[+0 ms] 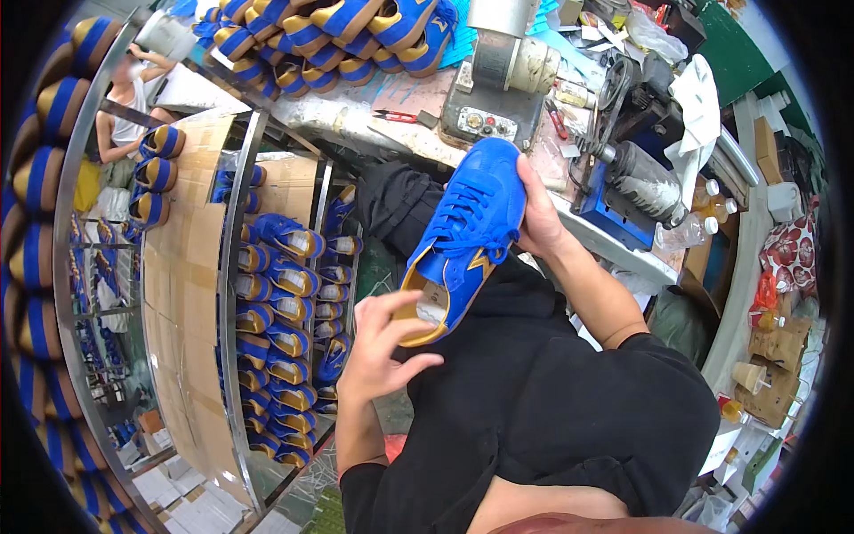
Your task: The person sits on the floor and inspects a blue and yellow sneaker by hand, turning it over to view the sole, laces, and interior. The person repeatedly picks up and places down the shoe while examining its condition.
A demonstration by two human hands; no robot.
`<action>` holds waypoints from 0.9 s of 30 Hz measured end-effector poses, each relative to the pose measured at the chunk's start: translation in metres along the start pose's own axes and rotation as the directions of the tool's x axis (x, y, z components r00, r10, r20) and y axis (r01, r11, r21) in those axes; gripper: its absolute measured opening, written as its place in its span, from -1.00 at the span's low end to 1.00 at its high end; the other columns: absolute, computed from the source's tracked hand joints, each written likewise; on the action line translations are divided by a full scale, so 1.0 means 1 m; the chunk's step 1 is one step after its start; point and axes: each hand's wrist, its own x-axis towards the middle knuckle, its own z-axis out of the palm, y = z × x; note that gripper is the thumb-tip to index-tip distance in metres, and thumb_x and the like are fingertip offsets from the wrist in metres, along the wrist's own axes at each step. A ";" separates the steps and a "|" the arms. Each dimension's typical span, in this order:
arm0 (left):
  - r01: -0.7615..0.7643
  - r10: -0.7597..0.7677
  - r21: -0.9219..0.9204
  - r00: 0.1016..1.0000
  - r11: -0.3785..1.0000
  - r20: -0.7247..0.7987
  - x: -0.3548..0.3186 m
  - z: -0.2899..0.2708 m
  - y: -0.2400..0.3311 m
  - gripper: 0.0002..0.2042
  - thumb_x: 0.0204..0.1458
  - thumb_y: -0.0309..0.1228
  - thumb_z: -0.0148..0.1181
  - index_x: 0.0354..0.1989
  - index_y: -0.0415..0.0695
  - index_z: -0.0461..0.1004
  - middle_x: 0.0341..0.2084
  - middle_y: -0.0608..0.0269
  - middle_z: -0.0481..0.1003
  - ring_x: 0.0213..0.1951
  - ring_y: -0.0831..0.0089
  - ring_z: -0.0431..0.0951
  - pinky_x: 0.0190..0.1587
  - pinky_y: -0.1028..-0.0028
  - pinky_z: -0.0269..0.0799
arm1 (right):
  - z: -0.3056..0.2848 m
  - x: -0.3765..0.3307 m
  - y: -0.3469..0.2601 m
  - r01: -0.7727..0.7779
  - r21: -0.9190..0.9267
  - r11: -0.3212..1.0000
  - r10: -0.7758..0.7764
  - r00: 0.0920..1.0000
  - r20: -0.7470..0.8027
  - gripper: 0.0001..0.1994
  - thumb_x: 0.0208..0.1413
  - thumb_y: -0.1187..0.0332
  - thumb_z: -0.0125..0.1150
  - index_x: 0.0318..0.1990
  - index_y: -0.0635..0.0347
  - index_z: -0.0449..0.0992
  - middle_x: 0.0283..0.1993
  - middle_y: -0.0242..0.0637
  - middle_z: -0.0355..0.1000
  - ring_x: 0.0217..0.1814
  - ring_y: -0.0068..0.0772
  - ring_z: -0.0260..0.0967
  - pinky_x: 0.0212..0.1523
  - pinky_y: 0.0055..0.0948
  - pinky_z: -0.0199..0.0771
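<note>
A blue sneaker [467, 236] with blue laces, a yellow side stripe and a tan lining is held over my lap, toe pointing away. My right hand [540, 218] grips its right side near the laces. My left hand [382, 343] pinches the heel end by the collar. Both forearms come up from below in black sleeves.
A metal rack [233, 294] on my left holds several matching blue and yellow shoes on cardboard-lined shelves. More shoes [338, 36] lie piled on the workbench ahead, beside a grey machine [498, 80], red snips [396, 116] and plastic bottles [685, 233]. Another person [133, 98] sits at far left.
</note>
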 end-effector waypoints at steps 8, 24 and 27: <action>0.283 -0.303 -0.348 0.953 0.894 -0.002 0.142 -0.022 -0.036 -0.72 -0.07 -0.54 0.29 -0.14 -0.31 0.52 -0.15 0.13 0.49 -0.18 0.46 0.53 -0.12 0.51 0.46 | -0.007 0.016 -0.043 0.105 -0.006 0.994 -0.104 0.983 -0.149 -0.37 0.34 -0.15 -0.23 0.27 0.22 0.23 0.17 -0.16 0.39 0.18 -0.31 0.38 0.22 -0.25 0.39; 0.400 -0.375 -0.838 0.890 0.371 0.259 0.257 -0.024 -0.059 -0.86 0.13 -0.47 0.24 -0.29 -0.34 0.59 -0.44 0.30 0.57 -0.41 0.69 0.46 -0.31 0.65 0.37 | 0.004 0.033 -0.109 0.270 0.177 0.946 -0.195 0.915 -0.353 -0.28 0.29 -0.25 -0.27 0.26 0.24 0.27 0.15 -0.05 0.41 0.15 -0.13 0.41 0.24 -0.10 0.37; 0.420 -0.354 -0.851 0.884 0.315 0.306 0.270 -0.022 -0.061 -0.85 0.13 -0.45 0.25 -0.29 -0.33 0.59 -0.43 0.29 0.58 -0.39 0.68 0.47 -0.29 0.64 0.37 | 0.002 0.032 -0.115 0.285 0.208 0.936 -0.189 0.903 -0.387 -0.29 0.30 -0.24 -0.28 0.22 0.28 0.30 0.14 -0.03 0.42 0.13 -0.11 0.43 0.23 -0.08 0.38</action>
